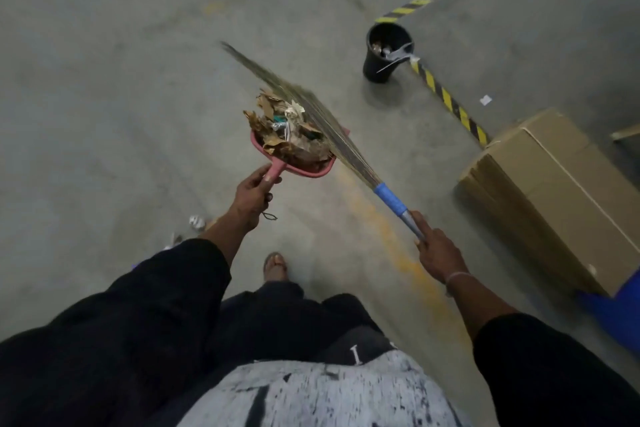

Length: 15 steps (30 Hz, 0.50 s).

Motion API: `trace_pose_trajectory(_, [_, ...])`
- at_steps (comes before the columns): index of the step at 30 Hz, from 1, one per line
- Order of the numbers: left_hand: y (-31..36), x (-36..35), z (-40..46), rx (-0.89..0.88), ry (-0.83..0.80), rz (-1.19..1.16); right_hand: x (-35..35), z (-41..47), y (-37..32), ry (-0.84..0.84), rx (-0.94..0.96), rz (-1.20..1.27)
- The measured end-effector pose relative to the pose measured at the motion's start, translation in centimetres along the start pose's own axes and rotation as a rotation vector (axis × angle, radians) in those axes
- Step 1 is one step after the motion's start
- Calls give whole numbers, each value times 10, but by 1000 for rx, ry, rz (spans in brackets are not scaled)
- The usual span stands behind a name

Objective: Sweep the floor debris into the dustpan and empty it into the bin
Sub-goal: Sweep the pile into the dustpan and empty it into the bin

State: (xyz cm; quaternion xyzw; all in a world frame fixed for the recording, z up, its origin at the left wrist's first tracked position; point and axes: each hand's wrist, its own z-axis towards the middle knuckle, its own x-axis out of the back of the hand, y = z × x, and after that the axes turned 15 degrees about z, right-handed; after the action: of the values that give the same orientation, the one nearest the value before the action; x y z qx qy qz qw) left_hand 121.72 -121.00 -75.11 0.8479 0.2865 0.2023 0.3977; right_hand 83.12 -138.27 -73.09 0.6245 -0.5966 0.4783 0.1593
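Note:
My left hand [252, 196] grips the handle of a pink dustpan [304, 170] held above the concrete floor. The pan is heaped with debris [287, 130]: brown leaves, cardboard scraps and bits of wrapper. My right hand [438, 255] grips the metal handle of a grass broom [346, 146] just below its blue wrapping. The bristles lie across the right side of the pile and reach past it to the upper left. A black bin [384, 61] stands on the floor ahead to the right, with some rubbish showing inside.
Yellow-and-black hazard tape [450, 100] runs past the bin. A large cardboard box [554, 198] lies at the right, with something blue [620, 308] behind it. Small scraps [197, 221] lie on the floor by my left arm. A white scrap [485, 100] lies beyond the tape.

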Motion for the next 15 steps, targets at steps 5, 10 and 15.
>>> trace_pose_trajectory(5, [72, -27, 79, -26, -74, 69, 28, 56, -18, 61, -73, 74])
trace_pose_trajectory(10, [133, -75, 158, -45, -141, 142, 60, 125, -12, 80, -109, 127])
trace_pose_trajectory(15, [192, -142, 243, -35, -179, 157, 106, 216, 6, 99, -127, 162])
